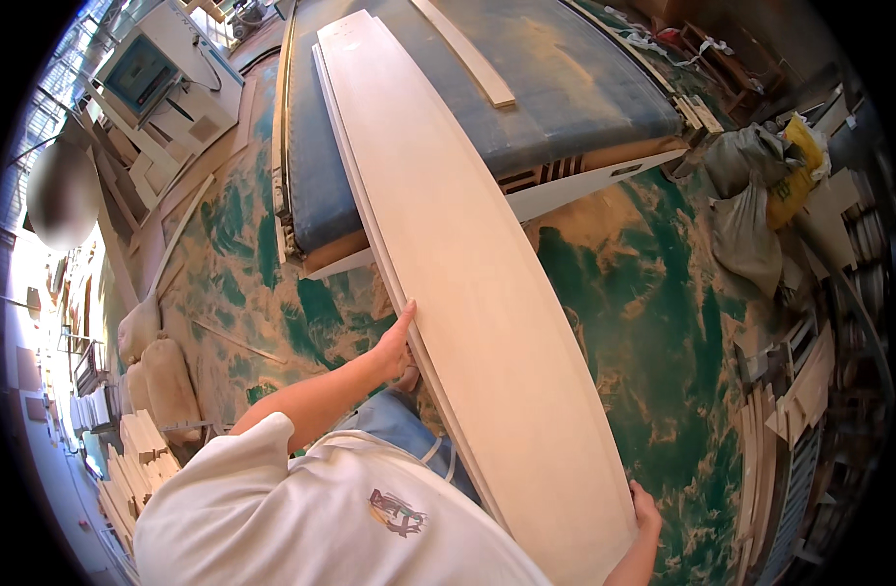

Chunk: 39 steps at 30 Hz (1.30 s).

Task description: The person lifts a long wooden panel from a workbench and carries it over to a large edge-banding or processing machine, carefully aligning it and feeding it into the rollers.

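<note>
A long pale wooden board point(487, 283) slants across the view from the far left to the near right. Along its left edge a second layer shows, so at least two boards lie stacked. My left hand point(397, 344) grips that edge near the middle, thumb on top and fingers hidden beneath. Close to the near end, my right hand point(647, 508) is closed round the right edge. The far part of the boards lies over a dark machine belt point(584, 98); whether it touches the belt along its length I cannot tell.
A narrow wooden strip point(467, 54) lies on the dusty belt. Sawdust covers the green floor point(653, 322). Filled sacks point(746, 215) stand at the right, above stacked boards point(760, 459). At the left are a control cabinet point(165, 83), more sacks point(169, 391) and timber offcuts point(135, 464).
</note>
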Available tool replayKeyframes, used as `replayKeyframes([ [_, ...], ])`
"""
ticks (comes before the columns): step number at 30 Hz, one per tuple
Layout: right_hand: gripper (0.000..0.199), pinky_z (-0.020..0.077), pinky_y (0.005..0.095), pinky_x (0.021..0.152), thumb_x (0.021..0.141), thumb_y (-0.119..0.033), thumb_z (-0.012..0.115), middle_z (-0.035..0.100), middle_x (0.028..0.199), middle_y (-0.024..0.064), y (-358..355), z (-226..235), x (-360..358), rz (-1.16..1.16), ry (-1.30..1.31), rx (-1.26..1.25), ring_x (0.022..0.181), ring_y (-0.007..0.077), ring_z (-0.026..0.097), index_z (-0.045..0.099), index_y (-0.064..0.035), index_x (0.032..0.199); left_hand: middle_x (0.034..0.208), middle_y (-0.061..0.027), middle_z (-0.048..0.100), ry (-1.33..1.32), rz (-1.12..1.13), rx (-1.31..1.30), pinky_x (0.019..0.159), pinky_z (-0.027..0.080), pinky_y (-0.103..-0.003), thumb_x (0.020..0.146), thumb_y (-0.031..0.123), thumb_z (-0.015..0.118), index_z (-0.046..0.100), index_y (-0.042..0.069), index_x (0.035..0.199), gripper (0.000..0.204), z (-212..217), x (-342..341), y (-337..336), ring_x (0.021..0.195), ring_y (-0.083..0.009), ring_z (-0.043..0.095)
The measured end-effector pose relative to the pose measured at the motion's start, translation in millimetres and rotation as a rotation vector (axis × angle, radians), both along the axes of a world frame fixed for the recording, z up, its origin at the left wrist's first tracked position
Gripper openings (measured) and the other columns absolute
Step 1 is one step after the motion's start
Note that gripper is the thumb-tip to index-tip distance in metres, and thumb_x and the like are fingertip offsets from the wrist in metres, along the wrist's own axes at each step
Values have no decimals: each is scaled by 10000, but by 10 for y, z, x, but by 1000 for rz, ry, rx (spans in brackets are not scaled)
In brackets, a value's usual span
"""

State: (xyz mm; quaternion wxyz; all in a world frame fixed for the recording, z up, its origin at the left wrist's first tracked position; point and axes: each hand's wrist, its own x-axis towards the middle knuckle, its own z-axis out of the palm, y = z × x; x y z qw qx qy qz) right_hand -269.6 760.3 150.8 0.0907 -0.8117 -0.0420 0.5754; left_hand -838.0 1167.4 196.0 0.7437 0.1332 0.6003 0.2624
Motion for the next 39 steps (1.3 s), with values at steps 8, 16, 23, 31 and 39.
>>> replayKeyframes([
  [8,671,543,380,789,1062,-583,373,743,1077,125,1837,-42,-230,45,36,310,945,237,715,656,-1,1241,1633,-152,337,51,18,-73,1212,228,-534,838,783,610,283,83,1608,1091,-126,-1,106,1490,-337,329],
  [16,893,469,477,1046,990,-769,323,624,1384,171,4888,81,-1713,275,280,315,1199,305,640,505,-44,1478,1684,-117,230,-26,-122,-86,1233,132,-598,862,762,603,180,93,1626,1100,-467,-186,250,1548,-322,217],
  [23,794,381,415,1151,1048,-633,377,515,1510,189,5034,55,-2239,213,134,177,1353,294,531,464,7,1509,1390,-183,625,-296,-1798,249,1135,400,-405,935,591,675,545,-23,1430,799,-220,-1466,1653,1326,-268,553],
  [31,658,332,406,1166,1056,-496,406,536,1494,209,5253,-55,-2269,94,120,68,1402,296,468,557,26,1426,1594,-228,348,291,354,407,1183,340,-522,956,675,573,303,19,1560,932,-22,-2803,5172,1473,-336,377],
  [39,681,348,466,1142,1011,-495,313,476,1548,214,5102,-308,-2284,277,55,44,1418,372,449,564,-1,1407,1403,-105,587,-268,151,314,1054,501,-394,982,571,606,459,77,1487,721,-154,-2366,5872,1268,-272,577],
])
